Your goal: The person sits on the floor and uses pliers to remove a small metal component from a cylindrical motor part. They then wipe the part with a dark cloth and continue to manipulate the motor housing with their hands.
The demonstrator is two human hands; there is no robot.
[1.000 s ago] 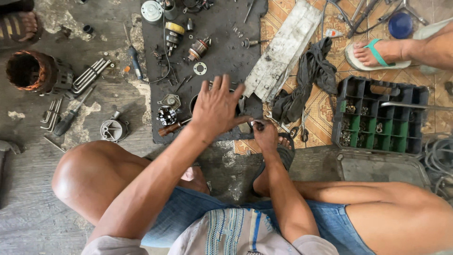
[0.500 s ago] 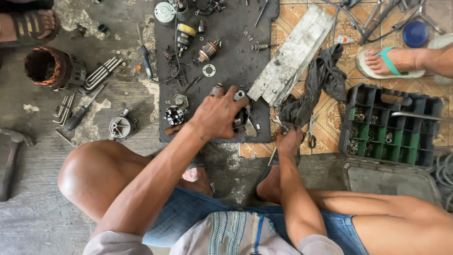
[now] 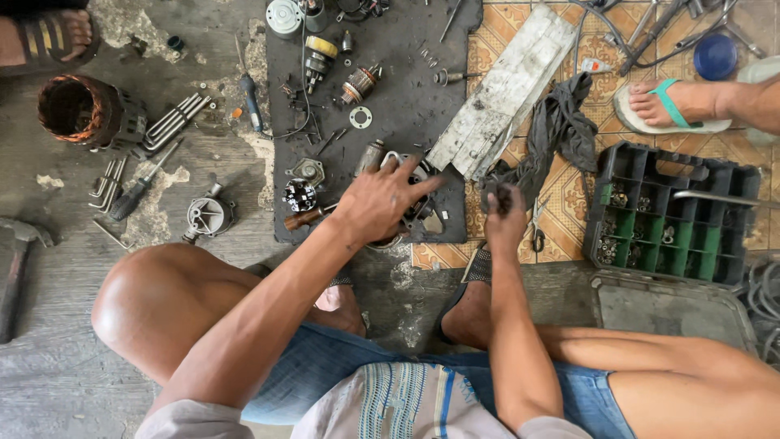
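My left hand point(image 3: 382, 201) lies over a round metal motor housing point(image 3: 418, 213) on a black rubber mat point(image 3: 406, 106), fingers wrapped over its top. My right hand point(image 3: 505, 213) is closed on the edge of a dark grey rag point(image 3: 561, 130) that lies across the patterned tile floor. A small pair of scissors point(image 3: 537, 228) lies just right of that hand. A wooden-handled tool point(image 3: 306, 217) rests on the mat beside my left wrist.
Motor parts lie on the mat: an armature point(image 3: 360, 84), a washer point(image 3: 361, 117), a brush plate point(image 3: 299, 195). A white board point(image 3: 504, 89) crosses the mat edge. Hex keys point(image 3: 172, 122), a copper-wound stator point(image 3: 85, 110), a hammer point(image 3: 16, 268), a green-black parts tray point(image 3: 670, 215). Another person's sandalled foot point(image 3: 674, 106).
My left hand went from spread flat to gripping the motor housing. My right hand moved right, away from the housing, and closed on the rag.
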